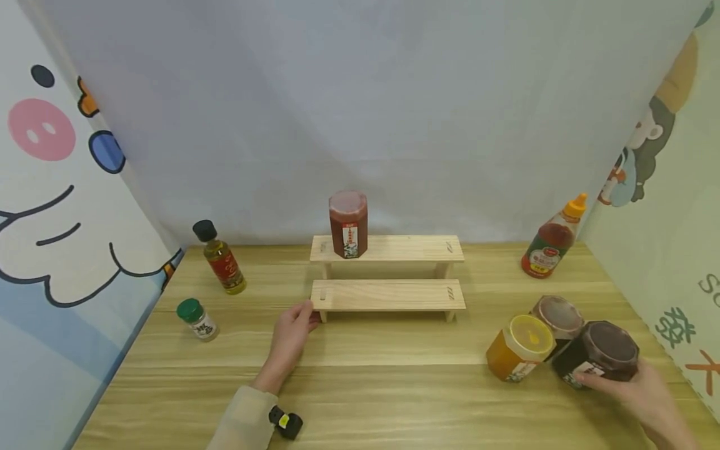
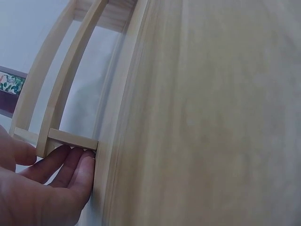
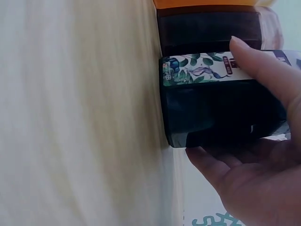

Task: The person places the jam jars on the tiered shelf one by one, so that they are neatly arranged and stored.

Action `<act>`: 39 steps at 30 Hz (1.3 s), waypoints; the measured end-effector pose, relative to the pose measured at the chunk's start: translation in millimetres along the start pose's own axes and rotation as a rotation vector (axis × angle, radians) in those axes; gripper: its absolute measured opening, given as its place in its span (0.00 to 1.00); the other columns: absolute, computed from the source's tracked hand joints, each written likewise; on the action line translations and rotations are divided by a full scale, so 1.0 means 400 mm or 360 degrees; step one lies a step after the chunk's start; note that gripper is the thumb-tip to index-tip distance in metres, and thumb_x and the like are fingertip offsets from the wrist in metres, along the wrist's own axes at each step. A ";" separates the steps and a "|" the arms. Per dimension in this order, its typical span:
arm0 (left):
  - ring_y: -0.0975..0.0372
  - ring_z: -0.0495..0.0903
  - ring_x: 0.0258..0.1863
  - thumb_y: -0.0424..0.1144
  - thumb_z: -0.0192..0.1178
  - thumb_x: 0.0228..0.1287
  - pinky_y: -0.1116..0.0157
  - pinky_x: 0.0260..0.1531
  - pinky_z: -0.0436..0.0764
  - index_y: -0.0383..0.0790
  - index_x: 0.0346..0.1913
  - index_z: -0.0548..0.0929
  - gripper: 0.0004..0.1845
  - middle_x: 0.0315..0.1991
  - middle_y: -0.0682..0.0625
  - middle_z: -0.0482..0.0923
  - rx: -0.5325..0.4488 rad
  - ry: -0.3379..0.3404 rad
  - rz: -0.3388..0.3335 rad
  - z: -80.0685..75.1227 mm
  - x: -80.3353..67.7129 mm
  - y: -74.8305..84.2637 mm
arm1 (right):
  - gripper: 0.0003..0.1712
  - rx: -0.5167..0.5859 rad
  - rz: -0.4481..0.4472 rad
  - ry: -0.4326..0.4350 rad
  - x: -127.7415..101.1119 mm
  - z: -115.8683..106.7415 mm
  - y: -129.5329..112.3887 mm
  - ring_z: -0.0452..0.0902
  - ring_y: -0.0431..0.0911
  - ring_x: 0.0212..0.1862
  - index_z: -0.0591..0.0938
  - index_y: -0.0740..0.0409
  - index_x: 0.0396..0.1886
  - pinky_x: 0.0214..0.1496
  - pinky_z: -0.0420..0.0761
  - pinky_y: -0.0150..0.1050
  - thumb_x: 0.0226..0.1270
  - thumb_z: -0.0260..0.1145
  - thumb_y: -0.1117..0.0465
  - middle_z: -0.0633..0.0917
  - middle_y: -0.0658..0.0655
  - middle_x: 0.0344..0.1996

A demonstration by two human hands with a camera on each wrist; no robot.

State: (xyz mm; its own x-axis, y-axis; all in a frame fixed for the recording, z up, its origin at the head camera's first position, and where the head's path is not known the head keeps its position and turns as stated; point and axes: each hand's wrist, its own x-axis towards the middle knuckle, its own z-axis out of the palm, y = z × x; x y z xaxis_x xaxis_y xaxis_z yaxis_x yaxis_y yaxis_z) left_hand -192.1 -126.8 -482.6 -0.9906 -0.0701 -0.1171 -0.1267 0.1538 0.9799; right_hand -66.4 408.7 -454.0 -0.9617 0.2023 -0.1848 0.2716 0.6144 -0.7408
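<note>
- Gripping a dark jar [image 1: 604,354] at about 4 o'clock on the counter [image 1: 394,387], the right hand [image 1: 647,390] has its fingers and thumb curled round the jar's sides; the right wrist view shows the thumb across the jar's leafy label [image 3: 197,68] and the fingers [image 3: 221,165] under the dark glass.
- The dark jar stands on the counter, touching a brown-lidded jar [image 1: 559,317] just behind it, toward 12 o'clock.
- A yellow-lidded jar [image 1: 520,347] of amber contents sits just beside both, at 9 o'clock of the dark jar.
- The left hand [image 1: 292,331] lies relaxed with straight fingers touching the left end of a two-step wooden rack [image 1: 388,295]; the left wrist view shows the fingertips [image 2: 84,162] against the rack's leg.
- A red jar [image 1: 349,224] stands upright on the rack's upper step, toward its left end.
- At 10 o'clock an oil bottle with a black cap [image 1: 219,257] stands on the counter, with a small green-capped shaker [image 1: 197,319] near it, closer to the person.
- At 2 o'clock a squeeze bottle with an orange cap [image 1: 554,240] stands near the back corner.
- A pale sleeve and a black wrist device [image 1: 285,422] show at 6 o'clock.
</note>
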 end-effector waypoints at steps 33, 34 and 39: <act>0.49 0.79 0.48 0.43 0.46 0.76 0.60 0.48 0.81 0.25 0.56 0.77 0.22 0.51 0.35 0.76 -0.0007 0.0037 0.0010 -0.005 -0.003 0.004 | 0.32 0.0328 -0.0185 0.0413 -0.002 -0.037 -0.052 0.71 0.22 0.38 0.75 0.45 0.59 0.40 0.77 0.22 0.54 0.76 0.64 0.75 0.26 0.39; 0.49 0.79 0.48 0.43 0.46 0.76 0.60 0.48 0.81 0.25 0.56 0.76 0.22 0.51 0.35 0.76 -0.0006 0.0037 0.0009 -0.005 -0.004 0.004 | 0.32 0.0422 -0.0266 0.0436 0.000 -0.042 -0.060 0.72 0.23 0.37 0.76 0.45 0.58 0.41 0.78 0.22 0.54 0.75 0.68 0.76 0.27 0.38; 0.48 0.79 0.48 0.43 0.46 0.76 0.60 0.48 0.81 0.25 0.57 0.76 0.22 0.52 0.34 0.76 -0.0005 0.0025 0.0012 -0.003 -0.003 0.004 | 0.37 0.0622 -0.0723 0.0473 0.014 -0.089 -0.107 0.76 0.31 0.37 0.80 0.52 0.55 0.38 0.75 0.17 0.47 0.67 0.86 0.82 0.40 0.38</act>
State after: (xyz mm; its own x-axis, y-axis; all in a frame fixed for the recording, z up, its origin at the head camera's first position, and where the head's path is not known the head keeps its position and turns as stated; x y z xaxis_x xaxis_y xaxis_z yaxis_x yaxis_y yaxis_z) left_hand -191.1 -127.7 -480.6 -0.9906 -0.0847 -0.1075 -0.1194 0.1512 0.9813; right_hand -82.1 410.6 -400.3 -0.9113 0.2245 0.3452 -0.2452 0.3778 -0.8928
